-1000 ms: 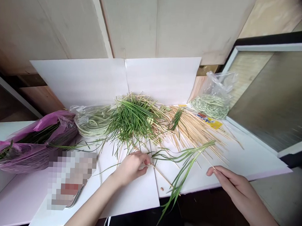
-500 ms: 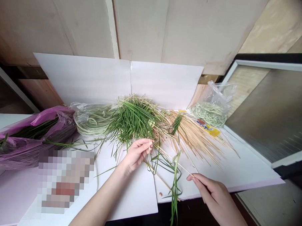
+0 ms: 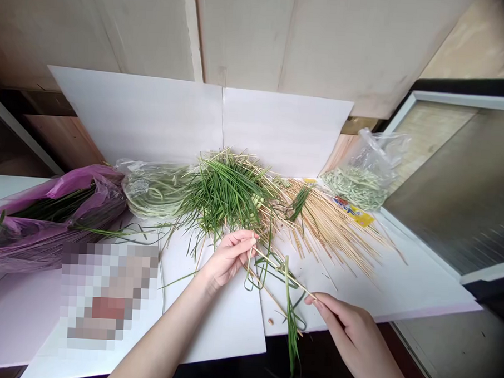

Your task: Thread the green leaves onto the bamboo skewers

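the left hand (image 3: 232, 259), pinching a thin green strand (image 3: 246, 279), now meets the slim tan wooden skewer (image 3: 301, 286) the right hand (image 3: 350, 330) grips, apparently steadying it.

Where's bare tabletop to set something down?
On the white tabletop: right, between the skewer pile and near edge; and between the left hand and near edge. Left and back are crowded: pink bag, clear bag beside it, leaf pile.

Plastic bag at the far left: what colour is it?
The plastic bag is see-through pinkish purple; the head view, the only one, shows it.
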Available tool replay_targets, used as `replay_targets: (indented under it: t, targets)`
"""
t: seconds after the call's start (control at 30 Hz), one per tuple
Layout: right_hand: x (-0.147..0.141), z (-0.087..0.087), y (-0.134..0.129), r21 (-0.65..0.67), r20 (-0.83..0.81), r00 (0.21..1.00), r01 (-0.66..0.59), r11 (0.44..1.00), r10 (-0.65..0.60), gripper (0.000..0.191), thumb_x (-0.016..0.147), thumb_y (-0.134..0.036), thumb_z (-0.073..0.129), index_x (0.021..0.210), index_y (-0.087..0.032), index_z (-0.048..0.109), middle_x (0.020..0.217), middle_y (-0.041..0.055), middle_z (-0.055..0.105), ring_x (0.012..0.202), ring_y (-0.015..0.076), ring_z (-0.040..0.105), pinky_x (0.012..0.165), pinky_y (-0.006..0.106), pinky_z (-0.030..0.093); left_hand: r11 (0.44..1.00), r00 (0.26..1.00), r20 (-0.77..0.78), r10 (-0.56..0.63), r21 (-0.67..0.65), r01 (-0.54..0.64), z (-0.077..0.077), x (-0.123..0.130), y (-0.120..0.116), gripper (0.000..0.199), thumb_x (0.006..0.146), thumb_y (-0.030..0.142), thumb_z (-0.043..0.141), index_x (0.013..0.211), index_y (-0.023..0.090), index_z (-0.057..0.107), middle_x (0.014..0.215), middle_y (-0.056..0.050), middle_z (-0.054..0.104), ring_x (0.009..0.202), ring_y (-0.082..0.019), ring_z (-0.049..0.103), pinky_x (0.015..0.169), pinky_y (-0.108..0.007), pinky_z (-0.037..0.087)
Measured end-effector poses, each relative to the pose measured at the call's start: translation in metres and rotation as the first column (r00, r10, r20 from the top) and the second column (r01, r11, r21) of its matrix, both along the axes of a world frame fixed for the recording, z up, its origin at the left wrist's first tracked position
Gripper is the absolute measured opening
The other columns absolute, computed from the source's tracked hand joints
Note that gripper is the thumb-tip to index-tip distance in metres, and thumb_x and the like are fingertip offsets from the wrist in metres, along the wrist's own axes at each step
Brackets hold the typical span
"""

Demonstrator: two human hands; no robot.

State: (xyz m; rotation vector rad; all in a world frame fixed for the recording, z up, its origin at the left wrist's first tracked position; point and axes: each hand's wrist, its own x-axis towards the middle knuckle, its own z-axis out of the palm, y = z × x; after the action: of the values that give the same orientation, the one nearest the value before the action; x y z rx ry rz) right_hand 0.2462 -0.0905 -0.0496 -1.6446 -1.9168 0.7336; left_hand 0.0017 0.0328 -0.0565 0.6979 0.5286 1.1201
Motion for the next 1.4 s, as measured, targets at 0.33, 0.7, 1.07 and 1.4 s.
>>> replay_targets:
  t: [0.33,0.7,1.07,1.4]
  targets:
    - [0.0018,0.0032,0.0008,0.032,0.007,1.000,-0.006,0.999,0.006,0.038,0.104,-0.042,0.037,0.085,-0.023,0.063,0.083,0.0046,0.069,0.093,0.0236,0.067,0.074,0.022,0.052,1.000,0.999,-0.045,-0.025,0.018,0.026,-0.0008,-0.0008,0.0000,0.030,0.063,0.028,0.088,0.067,0.012,0.064,0.057,0.004,0.053,0.049,-0.004,0.051,0.049,-0.013,0.044]
    - [0.0018,0.0050,-0.0010,-0.002,0.020,1.000,-0.020,1.000,0.020,0.038,0.104,-0.042,0.036,0.089,-0.024,0.065,0.083,0.0034,0.067,0.093,0.0236,0.066,0.083,0.025,0.049,0.998,0.998,-0.052,-0.046,0.038,0.048,-0.0025,-0.0025,0.0014,0.031,0.062,0.029,0.089,0.064,0.011,0.064,0.058,0.001,0.060,0.051,-0.006,0.055,0.052,-0.015,0.048]
    - [0.0032,0.0047,-0.0017,-0.017,0.021,0.999,-0.035,0.999,0.036,0.038,0.104,-0.042,0.034,0.092,-0.024,0.066,0.082,0.0026,0.067,0.097,0.0239,0.065,0.081,0.025,0.049,1.000,0.996,-0.083,-0.023,0.006,0.023,-0.0047,-0.0041,0.0028,0.032,0.057,0.028,0.091,0.066,0.011,0.066,0.059,0.002,0.060,0.048,-0.004,0.054,0.049,-0.012,0.048]
    - [0.0027,0.0063,-0.0009,-0.009,0.039,0.999,-0.014,1.000,0.015,0.039,0.103,-0.043,0.035,0.081,-0.024,0.061,0.084,0.0036,0.070,0.096,0.0256,0.067,0.077,0.027,0.051,0.993,0.974,-0.219,0.060,0.108,-0.037,-0.0034,-0.0059,0.0036,0.023,0.059,0.023,0.089,0.067,0.012,0.071,0.059,0.000,0.065,0.046,-0.006,0.056,0.046,-0.016,0.046]
